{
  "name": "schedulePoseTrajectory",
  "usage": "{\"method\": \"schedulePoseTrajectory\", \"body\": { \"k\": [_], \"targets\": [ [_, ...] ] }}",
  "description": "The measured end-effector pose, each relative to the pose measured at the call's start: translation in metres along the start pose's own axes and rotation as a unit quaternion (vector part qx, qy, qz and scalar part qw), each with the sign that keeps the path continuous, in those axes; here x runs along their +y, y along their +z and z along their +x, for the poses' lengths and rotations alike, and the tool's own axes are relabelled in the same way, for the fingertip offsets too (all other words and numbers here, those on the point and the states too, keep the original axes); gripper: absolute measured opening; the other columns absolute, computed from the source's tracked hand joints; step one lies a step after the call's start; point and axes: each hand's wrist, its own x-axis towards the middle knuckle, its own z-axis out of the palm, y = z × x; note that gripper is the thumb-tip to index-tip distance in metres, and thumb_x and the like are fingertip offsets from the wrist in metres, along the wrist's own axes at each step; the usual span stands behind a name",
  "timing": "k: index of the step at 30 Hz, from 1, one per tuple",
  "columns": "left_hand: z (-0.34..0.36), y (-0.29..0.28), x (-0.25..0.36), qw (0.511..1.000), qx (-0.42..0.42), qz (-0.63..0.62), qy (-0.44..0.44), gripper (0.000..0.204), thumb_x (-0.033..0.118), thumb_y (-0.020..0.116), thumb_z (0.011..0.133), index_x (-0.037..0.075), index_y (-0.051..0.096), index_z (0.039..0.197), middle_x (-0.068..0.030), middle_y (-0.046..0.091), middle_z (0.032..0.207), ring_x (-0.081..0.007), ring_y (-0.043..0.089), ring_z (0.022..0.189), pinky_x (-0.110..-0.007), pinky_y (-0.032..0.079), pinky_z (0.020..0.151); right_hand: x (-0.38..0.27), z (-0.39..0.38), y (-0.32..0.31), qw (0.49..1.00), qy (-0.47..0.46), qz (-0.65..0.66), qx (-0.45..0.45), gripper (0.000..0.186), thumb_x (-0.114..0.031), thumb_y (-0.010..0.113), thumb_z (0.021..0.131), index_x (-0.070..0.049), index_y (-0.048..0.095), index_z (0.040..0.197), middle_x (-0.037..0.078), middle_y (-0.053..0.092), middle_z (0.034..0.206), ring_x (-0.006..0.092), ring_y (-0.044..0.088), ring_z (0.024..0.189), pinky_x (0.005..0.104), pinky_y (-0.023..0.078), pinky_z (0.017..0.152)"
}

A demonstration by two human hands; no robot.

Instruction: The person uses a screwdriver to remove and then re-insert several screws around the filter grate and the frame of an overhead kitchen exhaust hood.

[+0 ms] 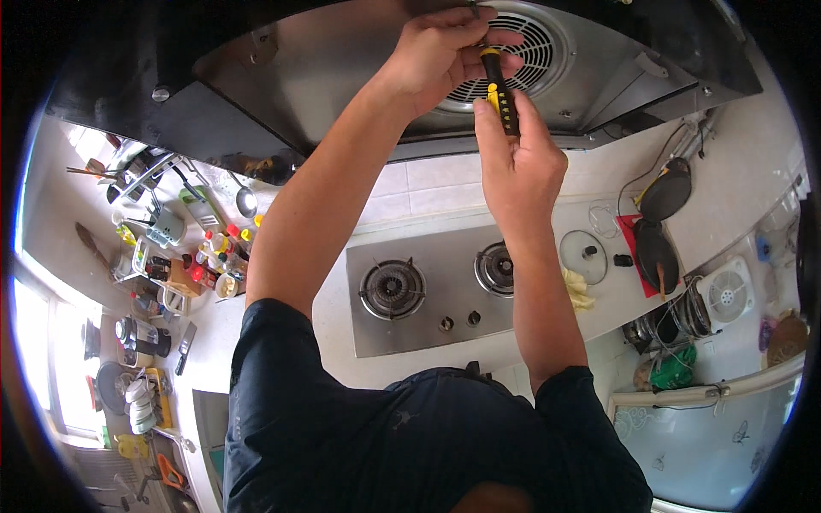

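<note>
Rn, screwdriver (500,96) w/ black + yellow handle is up under the range hood (321,77), overlapping the L part of its round vent grille (540,61) in view. Long axis runs approx. vertical in view, leaning a bit L at the top; shaft end points to top edge, handle butt down + slightly R, toward wearer. R hand (523,162) grasps handle btwn thumb + fingers. L hand (440,58) is curled right by the shaft, fingers partly behind it; can't tell if it's pinching. Below, stove (440,261) w/ 2 burners sits on white tabletop (336,342), glass lid (577,255) just R of it.
</note>
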Motion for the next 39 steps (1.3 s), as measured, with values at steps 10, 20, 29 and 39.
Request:
{"method": "schedulePoseTrajectory", "body": {
  "k": [10, 20, 29, 39],
  "targets": [
    [0.007, -0.005, -0.002, 0.998, -0.032, -0.042, 0.026, 0.026, 0.015, 0.050, 0.110, -0.004, 0.055, 0.127, -0.0215, 0.071, 0.115, -0.0340, 0.073, 0.102, -0.044, 0.059, 0.093, 0.001, 0.008, -0.007, 0.967, -0.159, -0.191, 0.058, 0.037, -0.017, 0.079, 0.093, -0.001, 0.068, 0.123, 0.014, 0.075, 0.092, 0.0242, 0.072, 0.071, 0.0337, 0.056, 0.063],
    [0.011, -0.008, -0.002, 0.997, -0.044, -0.046, 0.033, 0.024, 0.010, 0.051, 0.108, -0.007, 0.053, 0.125, -0.0264, 0.071, 0.114, -0.0393, 0.073, 0.102, -0.048, 0.060, 0.093, 0.007, 0.008, -0.004, 0.982, -0.128, -0.131, 0.046, 0.032, -0.017, 0.075, 0.095, -0.001, 0.069, 0.122, 0.006, 0.066, 0.073, 0.0206, 0.068, 0.059, 0.0302, 0.051, 0.052],
    [0.016, -0.005, -0.006, 0.998, -0.008, -0.029, 0.060, 0.022, 0.011, 0.058, 0.105, -0.008, 0.059, 0.116, -0.0249, 0.073, 0.107, -0.0365, 0.076, 0.094, -0.046, 0.062, 0.083, -0.027, 0.025, -0.016, 0.846, 0.353, 0.397, -0.039, 0.039, -0.041, 0.066, 0.101, -0.003, 0.070, 0.111, -0.007, 0.038, 0.059, 0.0052, 0.031, 0.047, 0.0279, 0.030, 0.047],
    [0.014, -0.005, -0.004, 0.996, -0.031, -0.052, 0.063, 0.025, 0.011, 0.056, 0.105, -0.012, 0.060, 0.111, -0.0242, 0.072, 0.105, -0.0356, 0.075, 0.090, -0.045, 0.065, 0.076, -0.039, 0.040, -0.010, 0.920, 0.313, 0.237, -0.021, 0.037, -0.035, 0.072, 0.095, 0.000, 0.073, 0.106, -0.007, 0.038, 0.055, 0.0049, 0.028, 0.044, 0.0266, 0.026, 0.044]
  ]
}}
